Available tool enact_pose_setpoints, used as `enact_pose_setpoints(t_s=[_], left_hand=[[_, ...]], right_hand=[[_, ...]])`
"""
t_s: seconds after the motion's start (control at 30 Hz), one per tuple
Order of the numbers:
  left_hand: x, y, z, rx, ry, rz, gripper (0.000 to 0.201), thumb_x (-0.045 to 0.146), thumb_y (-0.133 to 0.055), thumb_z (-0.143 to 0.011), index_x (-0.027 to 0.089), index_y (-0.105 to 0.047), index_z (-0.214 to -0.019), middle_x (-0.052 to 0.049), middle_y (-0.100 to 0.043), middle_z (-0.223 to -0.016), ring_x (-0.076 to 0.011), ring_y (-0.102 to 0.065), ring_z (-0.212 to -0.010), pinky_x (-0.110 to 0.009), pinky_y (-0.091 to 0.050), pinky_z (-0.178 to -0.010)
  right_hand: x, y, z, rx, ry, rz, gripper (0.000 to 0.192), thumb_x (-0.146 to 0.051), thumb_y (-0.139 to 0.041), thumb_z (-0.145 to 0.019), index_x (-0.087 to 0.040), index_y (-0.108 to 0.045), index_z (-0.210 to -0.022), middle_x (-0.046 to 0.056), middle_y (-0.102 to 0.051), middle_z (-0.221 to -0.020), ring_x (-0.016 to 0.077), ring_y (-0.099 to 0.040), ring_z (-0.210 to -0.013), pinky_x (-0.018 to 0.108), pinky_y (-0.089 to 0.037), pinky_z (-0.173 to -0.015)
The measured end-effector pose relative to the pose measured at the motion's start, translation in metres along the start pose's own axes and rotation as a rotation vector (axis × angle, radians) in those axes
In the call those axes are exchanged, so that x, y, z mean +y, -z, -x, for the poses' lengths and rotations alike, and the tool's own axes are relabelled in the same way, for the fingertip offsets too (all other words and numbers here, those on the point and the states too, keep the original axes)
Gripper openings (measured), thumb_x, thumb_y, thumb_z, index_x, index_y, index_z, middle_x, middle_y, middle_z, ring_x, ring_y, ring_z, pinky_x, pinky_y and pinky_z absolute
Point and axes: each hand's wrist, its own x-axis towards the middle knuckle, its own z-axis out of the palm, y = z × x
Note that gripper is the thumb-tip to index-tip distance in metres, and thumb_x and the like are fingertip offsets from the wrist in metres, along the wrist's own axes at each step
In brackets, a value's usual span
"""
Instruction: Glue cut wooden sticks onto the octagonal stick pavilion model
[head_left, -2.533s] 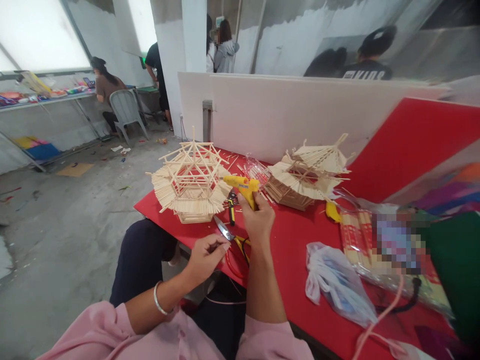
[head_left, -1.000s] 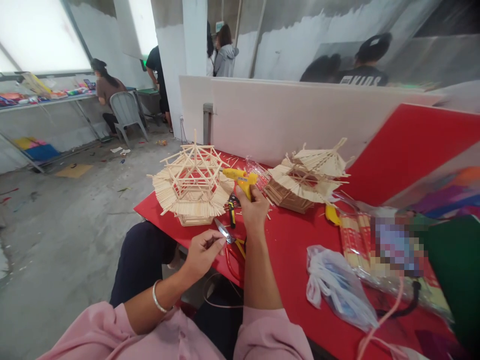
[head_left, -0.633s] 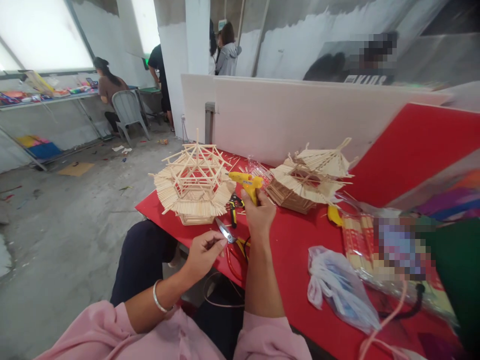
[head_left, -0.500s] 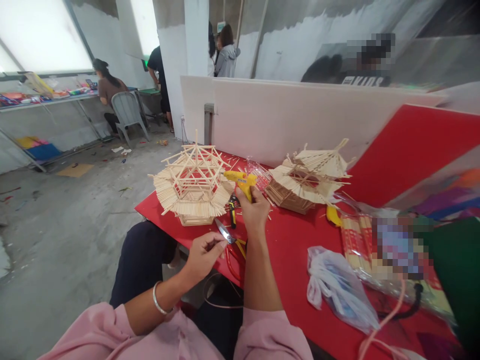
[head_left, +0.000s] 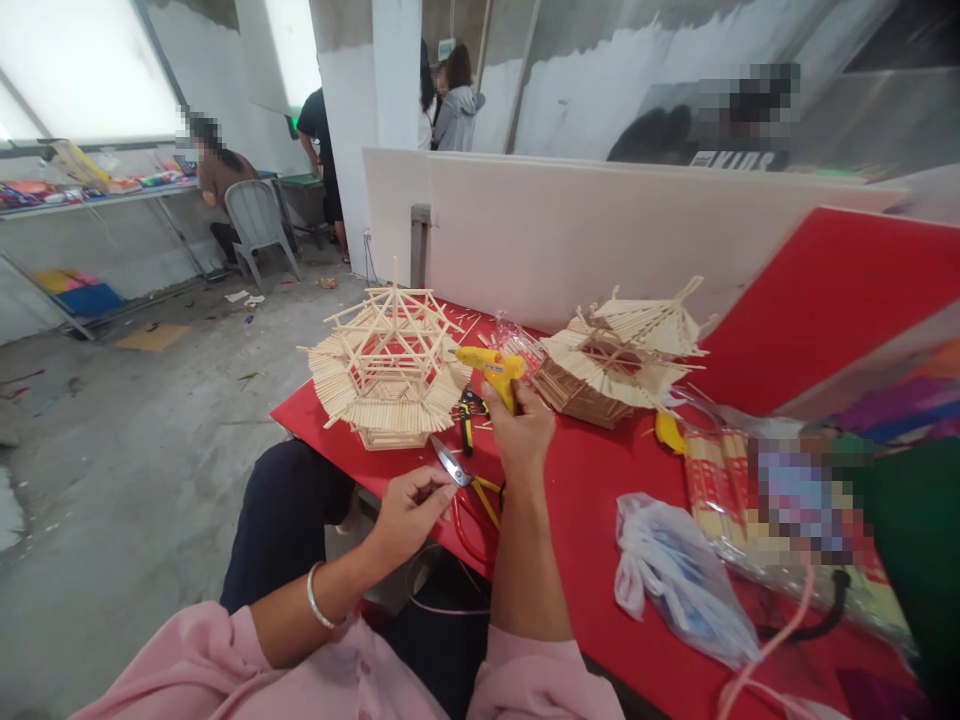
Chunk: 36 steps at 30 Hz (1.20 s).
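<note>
My right hand (head_left: 526, 425) is wrapped round the grip of a yellow hot glue gun (head_left: 491, 364), whose nozzle points left at a pavilion model built of wooden sticks (head_left: 390, 370). The nozzle tip appears close to the model's right side; I cannot tell if they touch. My left hand (head_left: 409, 515) is closed in a pinch near the table's front edge. Whatever its fingertips hold is too small to make out. Just beyond them lie scissors (head_left: 452, 463) with red handles, the blades toward the model. Black-and-yellow pliers (head_left: 466, 430) lie between the model and my right wrist.
A second stick model (head_left: 619, 360) leans tilted on the red table (head_left: 577, 500). To the right are a knotted plastic bag (head_left: 679, 570), packs of sticks (head_left: 712, 480) and a pink cord (head_left: 780, 630). White boards (head_left: 600, 240) stand behind. Several people are in the background.
My right hand and the glue gun have shifted slightly right, away from the stick model. My left hand has kept its pinch in nearly the same place.
</note>
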Motion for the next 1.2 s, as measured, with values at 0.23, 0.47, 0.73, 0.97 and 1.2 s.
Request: enact_pose_setpoints(t_s=[0.23, 0.47, 0.73, 0.97, 1.2], left_hand=[[0.003, 0.005, -0.003, 0.037, -0.003, 0.014, 0.032, 0.046, -0.071, -0.08, 0.015, -0.069, -0.076, 0.001, -0.059, -0.056, -0.0091, -0.052, -0.051, -0.021, -0.042, -0.052], [0.003, 0.004, -0.002, 0.022, 0.015, 0.051, 0.031, 0.044, -0.072, -0.08, 0.013, -0.069, -0.078, 0.001, -0.059, -0.057, -0.0094, -0.053, -0.052, -0.021, -0.043, -0.053], [0.007, 0.01, 0.002, 0.046, 0.01, 0.064, 0.032, 0.045, -0.073, -0.078, 0.014, -0.069, -0.075, 0.0, -0.06, -0.056, -0.0097, -0.054, -0.052, -0.021, -0.044, -0.053], [0.008, 0.016, 0.003, 0.051, 0.004, 0.091, 0.032, 0.047, -0.073, -0.077, 0.015, -0.069, -0.075, 0.001, -0.06, -0.056, -0.01, -0.054, -0.052, -0.021, -0.045, -0.052], [0.009, 0.025, 0.004, 0.054, -0.017, 0.116, 0.033, 0.047, -0.072, -0.079, 0.014, -0.069, -0.076, 0.001, -0.059, -0.054, -0.0087, -0.052, -0.05, -0.02, -0.042, -0.051]], right_hand=[[-0.02, 0.021, 0.029, -0.171, -0.011, 0.037, 0.038, -0.056, -0.072, -0.072, -0.019, -0.073, -0.08, 0.003, -0.069, -0.076, 0.0176, -0.058, -0.069, 0.028, -0.046, -0.066], [-0.031, 0.037, 0.046, -0.229, -0.005, 0.068, 0.034, -0.052, -0.071, -0.076, -0.02, -0.073, -0.086, 0.002, -0.069, -0.079, 0.0162, -0.059, -0.07, 0.027, -0.046, -0.066], [-0.036, 0.028, 0.046, -0.091, 0.009, 0.043, 0.034, -0.053, -0.072, -0.075, -0.019, -0.07, -0.078, -0.001, -0.064, -0.071, 0.0136, -0.054, -0.066, 0.025, -0.045, -0.064], [-0.032, 0.021, 0.05, -0.022, -0.045, 0.015, 0.038, -0.053, -0.073, -0.075, -0.018, -0.073, -0.088, 0.003, -0.07, -0.083, 0.0165, -0.06, -0.073, 0.028, -0.049, -0.071], [-0.036, 0.025, 0.057, 0.011, -0.056, 0.029, 0.041, -0.052, -0.077, -0.071, -0.017, -0.075, -0.094, 0.004, -0.073, -0.087, 0.0181, -0.064, -0.077, 0.029, -0.051, -0.075]])
